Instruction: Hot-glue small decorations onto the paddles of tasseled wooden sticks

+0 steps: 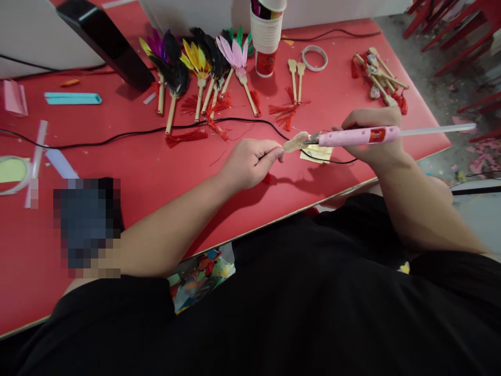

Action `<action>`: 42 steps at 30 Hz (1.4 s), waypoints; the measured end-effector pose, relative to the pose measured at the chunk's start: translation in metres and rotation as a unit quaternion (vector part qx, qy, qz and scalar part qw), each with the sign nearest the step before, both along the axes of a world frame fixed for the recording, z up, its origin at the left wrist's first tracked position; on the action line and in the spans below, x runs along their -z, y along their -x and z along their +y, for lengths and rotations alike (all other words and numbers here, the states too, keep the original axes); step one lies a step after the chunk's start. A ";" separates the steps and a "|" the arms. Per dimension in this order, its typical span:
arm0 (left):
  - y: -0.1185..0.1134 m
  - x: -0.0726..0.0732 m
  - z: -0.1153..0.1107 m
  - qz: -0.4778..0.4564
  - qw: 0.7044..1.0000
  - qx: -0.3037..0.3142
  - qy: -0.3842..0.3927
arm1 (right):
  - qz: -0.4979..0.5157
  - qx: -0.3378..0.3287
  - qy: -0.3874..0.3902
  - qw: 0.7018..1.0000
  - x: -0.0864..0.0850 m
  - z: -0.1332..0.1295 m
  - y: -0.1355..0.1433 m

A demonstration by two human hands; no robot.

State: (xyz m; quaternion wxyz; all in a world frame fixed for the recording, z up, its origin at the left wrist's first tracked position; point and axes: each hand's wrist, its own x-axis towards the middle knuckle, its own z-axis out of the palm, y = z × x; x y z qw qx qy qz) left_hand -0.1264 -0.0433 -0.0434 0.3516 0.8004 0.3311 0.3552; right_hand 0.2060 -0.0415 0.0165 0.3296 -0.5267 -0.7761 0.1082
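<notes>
My left hand (254, 161) pinches one end of a small pale wooden piece (296, 142) above the red table. Its wider end points right, at the metal tip of a pink glue gun (352, 137). Wrapped round the gun from behind is my right hand (371, 122), its fingers partly hidden. A clear glue stick (438, 129) juts out of the gun's back end. Under the tip, a yellowish paper (319, 153) lies on the table.
Feathered sticks (199, 78) with red tassels lie along the back, beside stacked cups (266, 36). A tape roll (314, 58) and a pile of wooden sticks (381, 78) are at right. A black cable (141, 133) crosses the red table (164, 177). A black object (105, 42) stands back left.
</notes>
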 end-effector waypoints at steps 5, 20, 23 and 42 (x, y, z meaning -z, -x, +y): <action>0.000 0.001 0.001 0.001 1.000 0.010 -0.005 | -0.031 0.023 0.011 0.999 0.000 0.002 -0.004; -0.009 -0.010 -0.021 -0.008 0.997 0.080 -0.003 | -0.103 0.064 -0.061 0.991 0.022 0.029 -0.040; -0.010 -0.010 -0.021 0.008 0.999 -0.018 0.030 | 0.000 0.091 -0.193 0.977 0.017 0.025 -0.046; -0.009 -0.017 -0.019 0.004 0.993 -0.077 0.095 | -0.077 -0.068 -0.149 0.983 -0.011 -0.015 -0.009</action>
